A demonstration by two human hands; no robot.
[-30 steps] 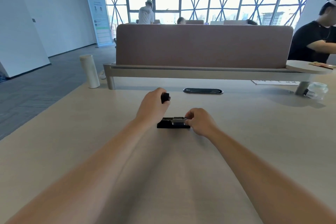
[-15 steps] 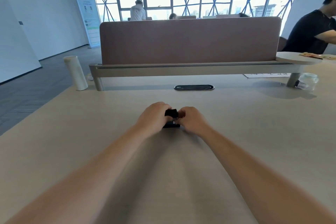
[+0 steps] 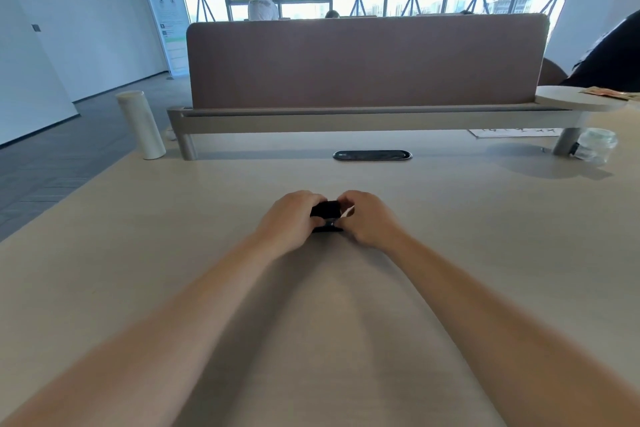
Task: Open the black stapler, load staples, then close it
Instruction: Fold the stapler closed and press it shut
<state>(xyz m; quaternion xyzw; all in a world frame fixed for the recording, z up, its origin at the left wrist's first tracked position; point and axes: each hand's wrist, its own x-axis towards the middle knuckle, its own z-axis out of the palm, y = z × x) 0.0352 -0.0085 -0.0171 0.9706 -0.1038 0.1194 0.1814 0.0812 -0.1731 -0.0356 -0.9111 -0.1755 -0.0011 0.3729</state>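
The black stapler [image 3: 325, 211] rests on the light wooden table [image 3: 485, 236], squeezed between both hands so only a short middle stretch shows. My left hand [image 3: 289, 221] wraps its left end, fingers curled over the top. My right hand [image 3: 369, 218] grips its right end, thumb and fingers pinched on it. The stapler's lid looks lowered onto its base; the staples are hidden.
A white cylindrical bottle [image 3: 140, 125] stands at the back left. A black oval cable port [image 3: 372, 155] lies in the table beyond the hands. A brown divider screen [image 3: 363, 62] on a raised shelf crosses the back. A clear plastic cup [image 3: 595, 147] sits at the right.
One second ago the stapler lay open with my left hand holding the raised lid. The lid has come down, both hands have closed in on it, and the view has tilted up.
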